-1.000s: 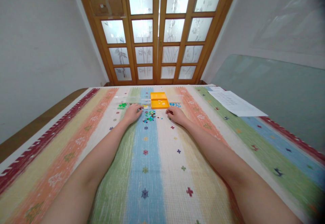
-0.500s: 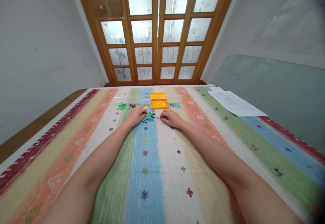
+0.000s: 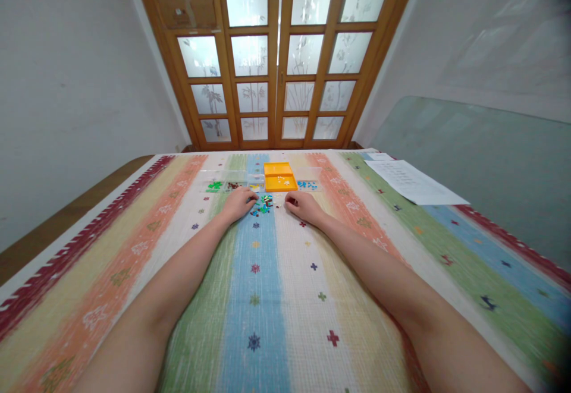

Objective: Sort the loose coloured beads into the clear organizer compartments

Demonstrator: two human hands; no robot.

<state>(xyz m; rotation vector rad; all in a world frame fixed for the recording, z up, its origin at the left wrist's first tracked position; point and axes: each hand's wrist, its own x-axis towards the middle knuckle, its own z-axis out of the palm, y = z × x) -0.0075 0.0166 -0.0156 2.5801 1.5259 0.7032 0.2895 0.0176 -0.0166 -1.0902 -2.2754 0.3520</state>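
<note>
A small heap of mixed coloured pieces (image 3: 264, 204), mostly green and blue with some brown, lies on the cloth between my hands. At its left edge, my left hand (image 3: 238, 204) rests with curled fingers close to the nearest pieces. My right hand (image 3: 304, 206) is on the other side, a short gap from the heap, its fingers bent and pinched together. Whatever either hand holds is too small or hidden to make out. Behind the heap stands an open yellow box (image 3: 280, 188) with a few white bits inside.
Clear compartments left of the yellow box hold green pieces (image 3: 215, 185), brown pieces (image 3: 233, 185) and yellow pieces (image 3: 254, 186). Blue pieces (image 3: 307, 185) sit to its right. Printed paper (image 3: 414, 182) lies at the right on the striped tablecloth (image 3: 256, 286).
My right hand has shifted slightly to the right, away from the heap, and its fingers have drawn in. My left hand has hardly moved.
</note>
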